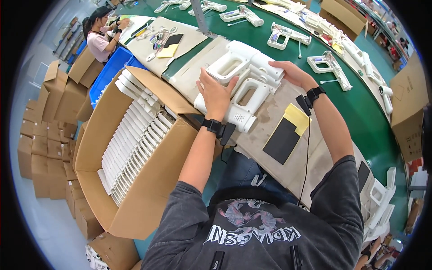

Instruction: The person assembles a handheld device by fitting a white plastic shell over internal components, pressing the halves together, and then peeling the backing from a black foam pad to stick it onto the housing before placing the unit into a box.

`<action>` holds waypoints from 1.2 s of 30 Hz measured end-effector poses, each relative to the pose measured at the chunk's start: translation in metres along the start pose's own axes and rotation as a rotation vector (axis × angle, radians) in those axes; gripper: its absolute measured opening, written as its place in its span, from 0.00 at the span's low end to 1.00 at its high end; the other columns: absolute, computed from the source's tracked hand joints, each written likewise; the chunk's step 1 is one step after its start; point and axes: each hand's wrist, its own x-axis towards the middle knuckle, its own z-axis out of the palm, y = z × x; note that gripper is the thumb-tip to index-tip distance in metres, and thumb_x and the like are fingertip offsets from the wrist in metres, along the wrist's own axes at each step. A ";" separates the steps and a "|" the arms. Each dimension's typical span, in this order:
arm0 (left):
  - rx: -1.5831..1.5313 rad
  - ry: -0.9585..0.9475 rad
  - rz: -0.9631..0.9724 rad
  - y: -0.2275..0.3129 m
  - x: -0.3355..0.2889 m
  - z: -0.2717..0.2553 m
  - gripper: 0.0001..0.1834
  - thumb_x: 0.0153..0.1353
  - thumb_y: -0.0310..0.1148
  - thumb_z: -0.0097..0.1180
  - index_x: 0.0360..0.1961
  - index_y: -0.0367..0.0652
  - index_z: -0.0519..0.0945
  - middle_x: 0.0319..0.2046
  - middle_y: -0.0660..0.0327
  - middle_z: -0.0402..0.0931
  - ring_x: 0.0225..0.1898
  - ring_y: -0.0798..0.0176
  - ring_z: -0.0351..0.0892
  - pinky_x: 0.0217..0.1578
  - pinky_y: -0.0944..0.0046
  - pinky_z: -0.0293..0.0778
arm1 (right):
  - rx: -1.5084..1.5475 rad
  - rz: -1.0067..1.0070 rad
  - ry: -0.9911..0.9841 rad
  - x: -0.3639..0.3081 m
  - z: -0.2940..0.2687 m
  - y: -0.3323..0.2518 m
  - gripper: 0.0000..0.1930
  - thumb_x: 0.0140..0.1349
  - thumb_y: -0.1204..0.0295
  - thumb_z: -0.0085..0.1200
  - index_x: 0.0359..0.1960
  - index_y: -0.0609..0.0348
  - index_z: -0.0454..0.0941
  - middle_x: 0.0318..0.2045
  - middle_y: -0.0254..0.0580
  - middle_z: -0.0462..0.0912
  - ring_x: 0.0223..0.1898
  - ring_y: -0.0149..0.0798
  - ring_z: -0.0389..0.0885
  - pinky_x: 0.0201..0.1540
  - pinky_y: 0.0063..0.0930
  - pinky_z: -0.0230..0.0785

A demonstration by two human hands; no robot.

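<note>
Several white plastic gun-shaped bodies [253, 91], with looped grips, lie close together on the brown-covered worktop in front of me. My left hand [215, 93] is on their near left side, its thumb and fingers spread around the edge of a white piece. At their far right end, my right hand [293, 74] curls its fingers round the end of the bodies; its palm side is partly hidden. One body at the near end shows a round cap with small holes [240, 119]. Each wrist wears a black band.
A cardboard box [148, 191] packed with white parts stands at my left, by a blue bin [112, 72]. Black and yellow pads [283, 140] lie right of the bodies. Open gun halves [330, 69] line the green belt. A co-worker [100, 40] sits far left.
</note>
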 end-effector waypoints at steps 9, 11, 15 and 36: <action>-0.027 -0.148 0.049 -0.010 -0.014 -0.021 0.63 0.52 0.54 0.73 0.75 0.31 0.48 0.72 0.38 0.53 0.75 0.38 0.50 0.72 0.34 0.44 | -0.473 -0.179 0.018 -0.020 0.004 -0.028 0.34 0.70 0.50 0.57 0.68 0.63 0.69 0.61 0.42 0.78 0.60 0.34 0.75 0.66 0.27 0.63; -0.063 -0.163 0.044 -0.013 -0.008 -0.022 0.62 0.51 0.52 0.74 0.75 0.31 0.48 0.71 0.38 0.54 0.74 0.38 0.50 0.72 0.35 0.44 | -0.636 -0.234 0.041 -0.021 0.012 -0.034 0.36 0.68 0.50 0.59 0.69 0.63 0.68 0.62 0.45 0.77 0.61 0.37 0.75 0.66 0.28 0.63; -0.124 -0.232 0.000 -0.012 -0.009 -0.022 0.63 0.52 0.49 0.74 0.75 0.31 0.46 0.73 0.38 0.52 0.76 0.38 0.47 0.73 0.37 0.42 | -1.048 -0.331 0.077 -0.025 0.026 -0.039 0.41 0.63 0.51 0.64 0.71 0.64 0.64 0.62 0.55 0.77 0.62 0.46 0.77 0.66 0.34 0.65; -0.225 0.121 -0.198 -0.007 -0.063 0.014 0.60 0.58 0.38 0.65 0.74 0.20 0.35 0.76 0.29 0.27 0.78 0.33 0.22 0.76 0.43 0.27 | -1.072 -0.372 0.212 -0.029 0.047 -0.029 0.43 0.61 0.51 0.65 0.69 0.69 0.63 0.62 0.63 0.75 0.63 0.53 0.76 0.67 0.36 0.64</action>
